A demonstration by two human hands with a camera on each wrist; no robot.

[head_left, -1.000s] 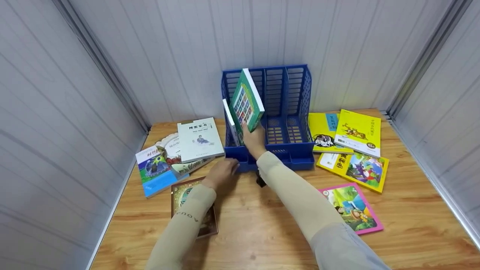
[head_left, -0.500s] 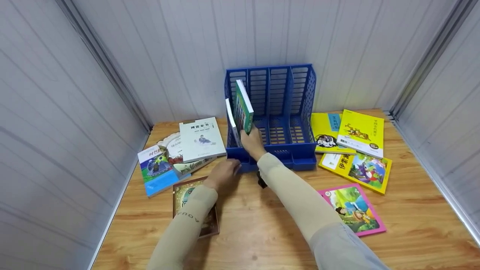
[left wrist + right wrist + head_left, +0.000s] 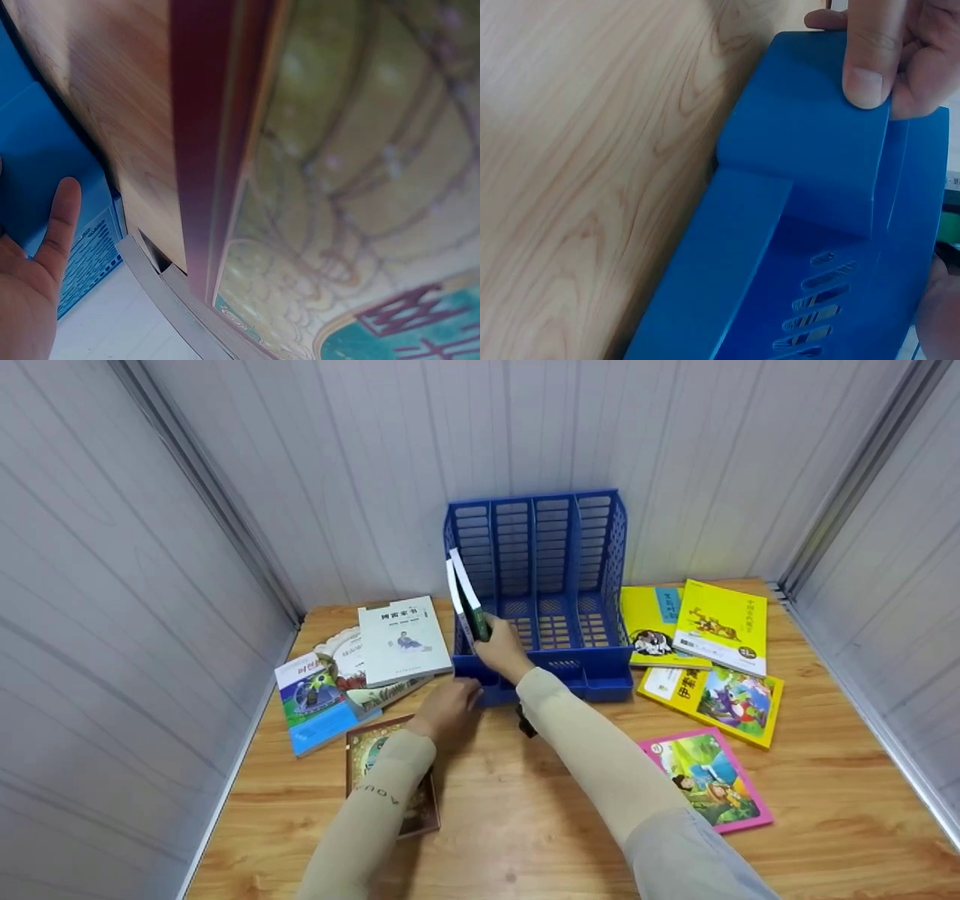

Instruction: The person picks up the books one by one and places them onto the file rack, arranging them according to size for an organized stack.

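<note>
In the head view a blue desktop file rack (image 3: 616, 658) with upright compartments stands against the back wall. My right hand (image 3: 505, 651) holds a green-covered book (image 3: 466, 579) by its lower front end. That book stands in the leftmost compartment, leaning left against a thin white-edged book (image 3: 455, 589). My left hand (image 3: 448, 706) grips the rack's front left corner. In the right wrist view the left thumb (image 3: 866, 79) presses the rack's blue front while the other fingers curl over its rim. The green book's lower end is hidden behind the right hand.
Left of the rack lie a pale book (image 3: 405, 649), a blue-and-green book (image 3: 311, 701) and others beneath. A brown book (image 3: 424, 814) lies under the left forearm. On the right are yellow books (image 3: 720, 622) and a pink-edged book (image 3: 712, 784) on the wooden table (image 3: 525, 832).
My right hand has lowered the green book and moved it left, from above the rack down into the leftmost compartment beside the white-edged book. The left hand stays at the rack's corner.
</note>
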